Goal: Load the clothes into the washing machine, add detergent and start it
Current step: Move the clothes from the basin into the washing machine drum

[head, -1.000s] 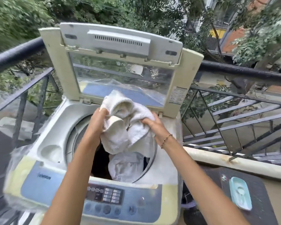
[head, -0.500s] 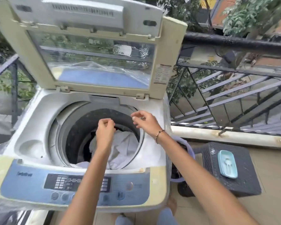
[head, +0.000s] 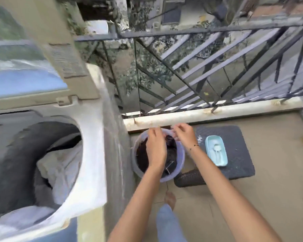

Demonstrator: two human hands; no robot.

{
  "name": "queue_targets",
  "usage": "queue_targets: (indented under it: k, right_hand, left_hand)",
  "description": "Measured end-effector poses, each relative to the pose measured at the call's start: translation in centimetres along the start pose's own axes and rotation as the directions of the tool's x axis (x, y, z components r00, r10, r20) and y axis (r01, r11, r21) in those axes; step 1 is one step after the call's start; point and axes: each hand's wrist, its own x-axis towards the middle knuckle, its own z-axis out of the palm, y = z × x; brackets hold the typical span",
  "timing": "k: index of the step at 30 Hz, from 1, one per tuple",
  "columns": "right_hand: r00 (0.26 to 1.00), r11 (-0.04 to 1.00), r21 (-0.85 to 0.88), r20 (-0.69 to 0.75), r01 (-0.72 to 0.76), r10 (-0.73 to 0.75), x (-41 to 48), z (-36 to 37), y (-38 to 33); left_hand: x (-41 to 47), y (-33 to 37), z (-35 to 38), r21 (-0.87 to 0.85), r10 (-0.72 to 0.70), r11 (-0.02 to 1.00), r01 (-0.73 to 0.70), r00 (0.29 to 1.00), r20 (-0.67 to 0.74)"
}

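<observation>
Washing machine: at my left, lid up; pale clothes lie heaped in its drum.
Bucket: on the floor just beside the machine, with dark clothes in it.
Left hand: palm down over the bucket, fingers dipped to the dark clothes; I cannot tell if they grip.
Right hand: close by at the far rim, fingers curled; too blurred to tell a hold.
Stool: right of the bucket, bearing a teal dish with a white spoon.
Railing: beyond.
</observation>
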Motion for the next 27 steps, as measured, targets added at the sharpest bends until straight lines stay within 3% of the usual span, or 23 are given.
queue_targets:
  k: [8, 12, 17, 23, 27]
  right_hand:
    - [0.962, 0.955, -0.140, 0.047, -0.262, 0.270, 9.4, -0.2, 18.1]
    - [0.934, 0.915, -0.230, 0.058, -0.330, 0.352, 12.0, 2.5, 25.0]
    - [0.869, 0.826, -0.392, 0.119, -0.404, 0.481, 14.0, 5.5, 31.0]
    - [0.817, 0.795, -0.401, 0.166, -0.455, 0.552, 16.2, 7.8, 35.3]
    - [0.818, 0.782, -0.450, 0.173, -0.430, 0.549, 17.6, 8.6, 36.9]
  left_hand:
    - [11.8, -16.4, 6.3, 0.325, -0.312, 0.895, 0.305, 0.950, -0.032]
    - [17.1, -23.3, 6.3, 0.463, -0.361, 0.810, 0.359, 0.929, -0.088]
    - [19.4, -28.2, 6.7, 0.509, -0.451, 0.746, 0.430, 0.888, -0.089]
    - [24.0, -34.3, 6.7, 0.727, -0.274, 0.654, 0.212, 0.961, -0.034]
    - [27.3, -35.8, 6.2, 0.875, -0.127, 0.484, -0.014, 0.988, 0.086]
